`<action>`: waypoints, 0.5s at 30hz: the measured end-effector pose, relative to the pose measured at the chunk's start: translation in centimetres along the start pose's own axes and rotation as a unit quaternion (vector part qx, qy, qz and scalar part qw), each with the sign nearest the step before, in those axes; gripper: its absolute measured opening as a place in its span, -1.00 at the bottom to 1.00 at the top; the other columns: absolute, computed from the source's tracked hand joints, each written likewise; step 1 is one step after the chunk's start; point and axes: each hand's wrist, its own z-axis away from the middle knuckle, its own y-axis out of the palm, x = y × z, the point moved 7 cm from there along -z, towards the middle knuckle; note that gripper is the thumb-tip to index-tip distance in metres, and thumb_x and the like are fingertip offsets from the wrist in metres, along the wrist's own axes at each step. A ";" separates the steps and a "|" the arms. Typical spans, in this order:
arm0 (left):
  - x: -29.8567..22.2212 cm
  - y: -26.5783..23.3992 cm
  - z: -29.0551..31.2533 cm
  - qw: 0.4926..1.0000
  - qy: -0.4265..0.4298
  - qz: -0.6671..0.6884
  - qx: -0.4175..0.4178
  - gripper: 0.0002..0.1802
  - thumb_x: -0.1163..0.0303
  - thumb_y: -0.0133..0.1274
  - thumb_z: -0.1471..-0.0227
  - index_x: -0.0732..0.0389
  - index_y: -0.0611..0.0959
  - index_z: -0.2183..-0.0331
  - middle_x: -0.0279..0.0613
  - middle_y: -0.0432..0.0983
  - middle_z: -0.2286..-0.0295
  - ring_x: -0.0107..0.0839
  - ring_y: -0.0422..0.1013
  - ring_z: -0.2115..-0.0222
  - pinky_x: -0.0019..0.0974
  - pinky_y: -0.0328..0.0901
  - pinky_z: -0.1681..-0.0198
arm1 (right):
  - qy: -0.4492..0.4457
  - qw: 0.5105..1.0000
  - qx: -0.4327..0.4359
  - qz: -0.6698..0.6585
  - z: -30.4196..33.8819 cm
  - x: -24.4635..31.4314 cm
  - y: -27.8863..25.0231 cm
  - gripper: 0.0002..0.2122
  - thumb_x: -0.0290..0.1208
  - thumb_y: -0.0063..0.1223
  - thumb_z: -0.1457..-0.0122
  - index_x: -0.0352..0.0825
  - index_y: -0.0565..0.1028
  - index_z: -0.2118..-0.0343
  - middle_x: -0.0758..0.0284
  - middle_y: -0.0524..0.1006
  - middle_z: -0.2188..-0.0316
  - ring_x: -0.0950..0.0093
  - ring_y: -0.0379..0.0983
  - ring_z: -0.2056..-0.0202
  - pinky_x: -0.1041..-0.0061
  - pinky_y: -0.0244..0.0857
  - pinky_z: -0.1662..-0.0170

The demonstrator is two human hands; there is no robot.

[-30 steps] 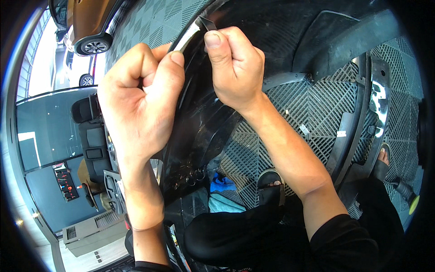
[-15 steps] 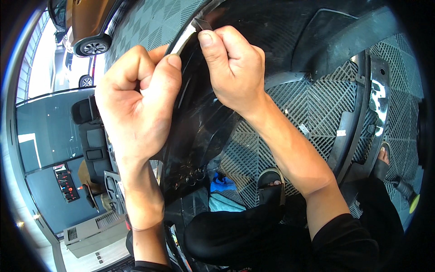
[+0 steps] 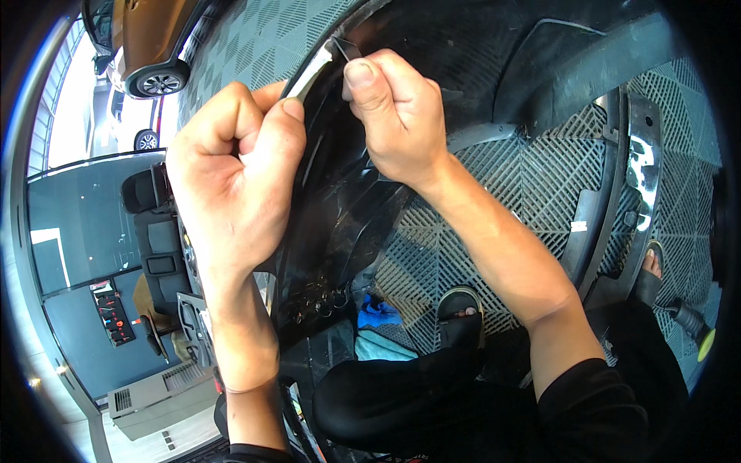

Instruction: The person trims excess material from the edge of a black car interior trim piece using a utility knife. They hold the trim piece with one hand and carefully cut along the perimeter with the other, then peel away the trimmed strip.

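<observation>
A large glossy black car body panel (image 3: 332,185), which looks like a bumper, runs up through the middle. My left hand (image 3: 239,162) is closed at its left edge, pinching a stretched whitish strip of film (image 3: 315,71) between thumb and forefinger. That strip rises from my thumb along the panel's edge. Just to the right, my right hand (image 3: 397,112) pinches a thin, dark, blade-like piece (image 3: 350,51) between thumb and finger. The piece's upper corner points toward the film's top end; whether they touch, I cannot tell.
Grey grid floor tiles (image 3: 494,208) lie below, with a blue cloth (image 3: 378,312) and a teal cloth (image 3: 384,346) near my sandalled foot (image 3: 461,312). A long black trim piece (image 3: 594,208) stands at right, near a tool with a yellow pad (image 3: 705,346). An orange-brown car (image 3: 147,38) is at upper left.
My right hand has drawn slightly down from the edge, and more of the blade-like piece shows. My left hand has shifted a little downward, still pinching the film.
</observation>
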 end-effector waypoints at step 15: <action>-0.1 0.0 0.1 1.000 0.004 -0.014 -0.006 -0.56 0.57 0.15 -0.09 0.24 0.25 0.64 -0.23 0.63 0.44 -0.73 0.11 0.53 -0.51 0.08 0.53 | -0.056 0.994 0.015 0.090 -0.7 0.9 -0.5 -0.70 -0.21 0.10 -0.35 -0.32 0.54 0.45 0.30 0.51 0.65 0.43 0.52 0.61 0.55 0.33 0.56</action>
